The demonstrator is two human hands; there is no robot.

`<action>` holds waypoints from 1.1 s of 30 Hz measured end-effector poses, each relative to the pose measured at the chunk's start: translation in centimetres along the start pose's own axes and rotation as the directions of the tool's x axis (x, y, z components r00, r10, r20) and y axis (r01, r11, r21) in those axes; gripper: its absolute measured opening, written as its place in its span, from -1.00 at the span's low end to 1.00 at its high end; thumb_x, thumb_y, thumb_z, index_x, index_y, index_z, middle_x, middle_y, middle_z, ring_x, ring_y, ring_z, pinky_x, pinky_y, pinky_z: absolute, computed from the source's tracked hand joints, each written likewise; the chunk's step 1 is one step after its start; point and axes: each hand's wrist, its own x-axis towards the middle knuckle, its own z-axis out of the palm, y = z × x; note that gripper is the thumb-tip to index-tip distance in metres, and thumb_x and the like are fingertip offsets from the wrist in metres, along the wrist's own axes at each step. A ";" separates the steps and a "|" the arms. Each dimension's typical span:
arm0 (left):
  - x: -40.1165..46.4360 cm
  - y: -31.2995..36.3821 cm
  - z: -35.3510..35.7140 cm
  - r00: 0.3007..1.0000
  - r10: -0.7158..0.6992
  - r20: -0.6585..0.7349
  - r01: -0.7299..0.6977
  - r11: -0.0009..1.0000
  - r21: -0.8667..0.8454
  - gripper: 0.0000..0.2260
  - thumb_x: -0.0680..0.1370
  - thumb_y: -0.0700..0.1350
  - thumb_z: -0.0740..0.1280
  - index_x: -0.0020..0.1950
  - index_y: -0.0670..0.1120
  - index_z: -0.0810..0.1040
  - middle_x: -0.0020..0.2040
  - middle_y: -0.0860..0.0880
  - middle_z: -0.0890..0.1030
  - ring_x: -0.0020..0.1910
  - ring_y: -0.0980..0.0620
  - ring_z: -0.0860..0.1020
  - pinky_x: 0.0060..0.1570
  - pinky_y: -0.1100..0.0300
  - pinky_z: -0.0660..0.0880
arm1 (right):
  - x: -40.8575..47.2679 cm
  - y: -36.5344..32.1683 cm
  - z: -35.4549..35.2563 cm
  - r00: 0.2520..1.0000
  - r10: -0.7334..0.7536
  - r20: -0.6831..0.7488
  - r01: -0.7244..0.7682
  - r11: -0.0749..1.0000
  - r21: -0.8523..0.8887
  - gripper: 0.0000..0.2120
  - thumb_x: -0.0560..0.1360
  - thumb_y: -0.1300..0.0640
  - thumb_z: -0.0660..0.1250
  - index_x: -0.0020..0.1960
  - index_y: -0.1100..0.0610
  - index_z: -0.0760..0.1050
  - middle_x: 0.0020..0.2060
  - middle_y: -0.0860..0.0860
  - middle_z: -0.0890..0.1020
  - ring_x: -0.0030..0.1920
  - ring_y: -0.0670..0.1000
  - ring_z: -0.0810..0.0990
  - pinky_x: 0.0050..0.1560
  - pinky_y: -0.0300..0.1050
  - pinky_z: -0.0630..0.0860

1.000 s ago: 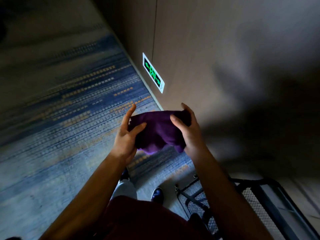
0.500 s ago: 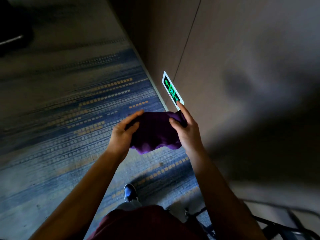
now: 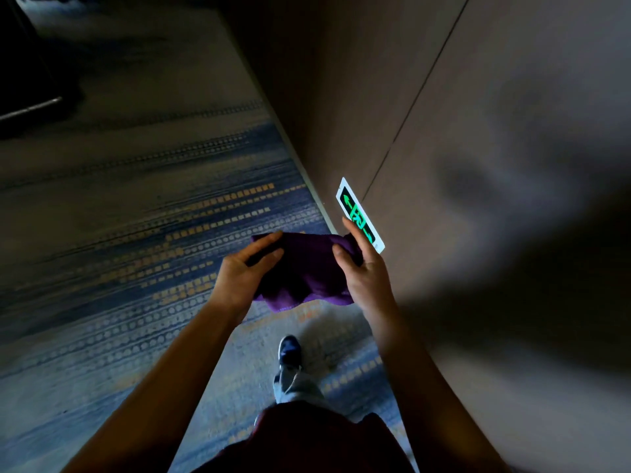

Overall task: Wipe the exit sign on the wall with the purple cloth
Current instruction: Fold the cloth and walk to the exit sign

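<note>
A bunched purple cloth (image 3: 309, 271) hangs between both my hands at the middle of the view. My left hand (image 3: 244, 273) grips its left side, thumb on top. My right hand (image 3: 363, 271) holds the right side between thumb and fingers, with the forefinger stretched out. A glowing green exit sign (image 3: 355, 213) with a white frame sits low on the brown wall, just above the skirting. My right fingers overlap the sign's near end in the view; whether they touch it I cannot tell.
The brown panelled wall (image 3: 461, 165) runs along the right. Blue and orange patterned carpet (image 3: 136, 233) covers the floor on the left. My shoe (image 3: 289, 351) and trouser leg show below the cloth. A dark object (image 3: 27, 80) stands at the far left.
I have walked along the wall toward the sign, which now sits right by my right hand. The black wire rack at the lower right has left the view. Both hands kept their hold.
</note>
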 end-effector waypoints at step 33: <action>40.6 20.1 -16.8 0.976 -0.052 0.212 -0.025 0.938 0.346 -0.71 0.44 0.07 0.56 0.08 0.40 0.68 0.18 0.21 0.67 0.16 0.20 0.65 0.15 0.22 0.60 | 34.7 -6.6 23.5 0.860 0.308 -0.407 -0.293 0.951 0.101 -0.69 0.65 0.11 0.33 0.39 0.03 0.57 0.31 0.01 0.61 0.28 -0.11 0.52 0.16 -0.56 0.30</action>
